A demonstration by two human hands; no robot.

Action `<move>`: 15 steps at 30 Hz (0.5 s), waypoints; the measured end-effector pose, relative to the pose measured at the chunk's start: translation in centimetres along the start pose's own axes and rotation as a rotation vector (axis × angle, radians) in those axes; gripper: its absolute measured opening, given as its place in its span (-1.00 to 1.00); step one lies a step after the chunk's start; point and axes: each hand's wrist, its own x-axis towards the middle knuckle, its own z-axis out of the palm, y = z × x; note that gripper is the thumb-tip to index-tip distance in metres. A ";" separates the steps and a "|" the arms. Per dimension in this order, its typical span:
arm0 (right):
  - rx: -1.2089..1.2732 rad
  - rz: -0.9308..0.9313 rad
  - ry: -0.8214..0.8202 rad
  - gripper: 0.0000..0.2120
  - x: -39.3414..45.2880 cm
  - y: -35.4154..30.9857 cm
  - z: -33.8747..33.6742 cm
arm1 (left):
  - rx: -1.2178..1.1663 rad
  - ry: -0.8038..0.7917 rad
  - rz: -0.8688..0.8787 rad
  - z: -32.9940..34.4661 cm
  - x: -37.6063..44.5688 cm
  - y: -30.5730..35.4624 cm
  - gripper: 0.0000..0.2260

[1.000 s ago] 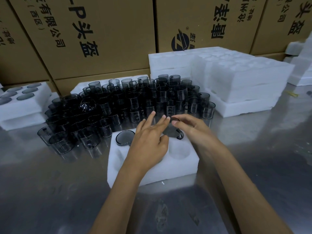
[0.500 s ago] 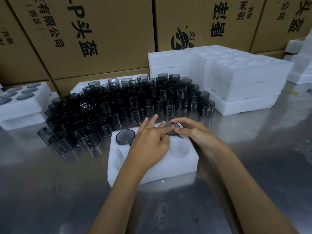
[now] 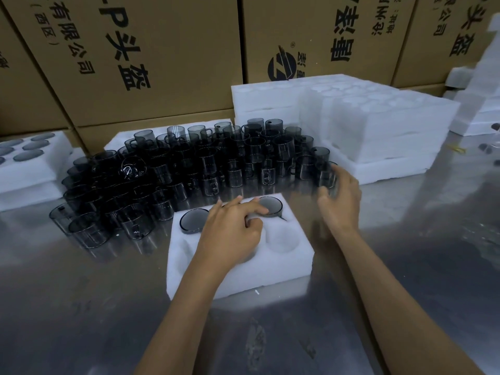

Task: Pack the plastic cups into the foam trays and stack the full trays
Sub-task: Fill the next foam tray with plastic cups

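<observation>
On the steel surface (image 3: 81,307) nearest the viewer sits a white foam tray (image 3: 238,274). The left hand (image 3: 230,234) rests on it, fingers spread and mostly straight, fingertips touching the rim of a smoky cup (image 3: 270,207) seated in the far right pocket. Another seated cup (image 3: 193,220) fills the far left pocket; the hand hides the middle pockets. Just beyond, the right hand (image 3: 339,196) curls around a loose cup (image 3: 326,178) at the right edge of the crowd of dark plastic cups (image 3: 176,169); blur makes the grip hard to judge. Farther back stand stacked foam trays (image 3: 378,131) and cardboard boxes (image 3: 151,50).
</observation>
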 end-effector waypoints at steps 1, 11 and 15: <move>-0.103 0.010 -0.029 -0.42 0.4 0.5 0.0 | -0.014 0.009 -0.003 0.0 0.0 0.0 -0.65; -0.171 -0.020 -0.020 -0.75 1.6 1.9 0.8 | -0.046 0.081 0.021 -0.4 0.0 0.3 -0.63; -0.079 -0.015 -0.046 -0.77 0.7 1.5 0.6 | -0.046 0.111 0.023 -0.6 -0.1 0.6 -0.62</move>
